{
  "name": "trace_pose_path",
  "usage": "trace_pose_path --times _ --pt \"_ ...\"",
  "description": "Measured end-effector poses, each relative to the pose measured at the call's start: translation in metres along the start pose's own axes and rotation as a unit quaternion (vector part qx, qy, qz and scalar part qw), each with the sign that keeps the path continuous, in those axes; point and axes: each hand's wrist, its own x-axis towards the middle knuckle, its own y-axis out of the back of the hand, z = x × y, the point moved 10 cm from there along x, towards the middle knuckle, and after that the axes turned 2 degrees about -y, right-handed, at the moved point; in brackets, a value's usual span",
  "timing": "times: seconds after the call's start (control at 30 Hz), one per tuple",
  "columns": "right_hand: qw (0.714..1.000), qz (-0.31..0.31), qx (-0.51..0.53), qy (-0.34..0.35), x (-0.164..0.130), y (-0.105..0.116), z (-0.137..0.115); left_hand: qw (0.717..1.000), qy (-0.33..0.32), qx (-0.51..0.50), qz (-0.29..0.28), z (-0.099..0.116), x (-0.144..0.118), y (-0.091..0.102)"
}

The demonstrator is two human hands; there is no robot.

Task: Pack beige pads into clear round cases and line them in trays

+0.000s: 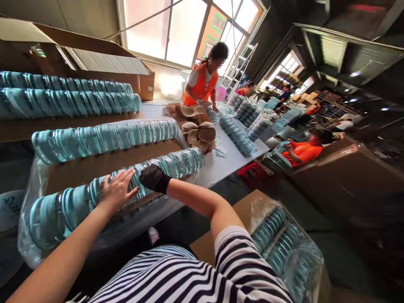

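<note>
A long row of stacked teal, glossy, round-edged pieces (75, 202) lies on its side along the near edge of the table. My bare left hand (117, 189) rests over the middle of this row, fingers stretched out and thumb apart. Just to the right, my right hand (154, 177) in a black mesh glove has its fingers curled onto the same row; its fingertips are hidden. Behind it runs a second, parallel row of teal pieces (107, 139), with brown cardboard (94, 162) between the two. Clear plastic film (27, 227) hangs around the near row's left end.
More teal rows (69, 101) lie at the back left before an open carton (147, 84). Beige cup-shaped pieces (206, 132) are piled beyond my right hand. A co-worker in an orange vest (197, 86) stands at the far side. A plastic-lined box (284, 244) sits right of me.
</note>
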Motion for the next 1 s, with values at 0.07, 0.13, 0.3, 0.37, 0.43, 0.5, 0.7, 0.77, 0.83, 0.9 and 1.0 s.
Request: trace_pose_path --times 0.07,0.13,0.3,0.37,0.43,0.5,0.7,0.77,0.83,0.9,1.0 --pt "1.000 -0.004 0.001 0.000 0.003 0.002 -0.001 1.000 -0.006 -0.003 0.002 0.000 0.000 -0.001" --pt "1.000 -0.007 0.004 -0.009 0.006 0.006 0.001 1.000 -0.003 -0.002 0.008 0.001 -0.001 0.002" --pt "0.995 -0.022 0.016 -0.100 -0.004 0.004 0.015 1.000 0.008 0.006 -0.014 0.007 -0.003 0.010" --pt "0.994 -0.023 0.032 -0.101 -0.014 -0.008 0.011 0.999 0.010 0.009 -0.030 0.009 -0.002 0.012" --pt "0.991 -0.024 0.054 -0.116 -0.028 -0.027 0.007 0.999 0.018 0.011 -0.037 0.009 0.000 0.013" --pt "0.988 -0.031 0.075 -0.135 -0.042 -0.050 0.000 0.999 0.025 0.013 -0.037 0.007 0.001 0.014" --pt "0.976 -0.062 0.115 -0.176 -0.061 -0.113 -0.019 0.999 0.026 0.015 -0.033 0.008 0.000 0.012" --pt "0.972 -0.071 0.126 -0.184 -0.059 -0.126 -0.019 0.999 0.022 0.016 -0.029 0.009 -0.001 0.012" --pt "0.969 -0.073 0.135 -0.194 -0.058 -0.134 -0.018 0.999 0.019 0.018 -0.027 0.010 -0.001 0.011" --pt "0.966 -0.072 0.143 -0.201 -0.061 -0.140 -0.017 0.999 0.017 0.022 -0.027 0.010 -0.003 0.011" --pt "0.963 -0.081 0.160 -0.202 -0.072 -0.140 -0.017 0.999 0.019 0.025 -0.032 0.008 -0.006 0.012"
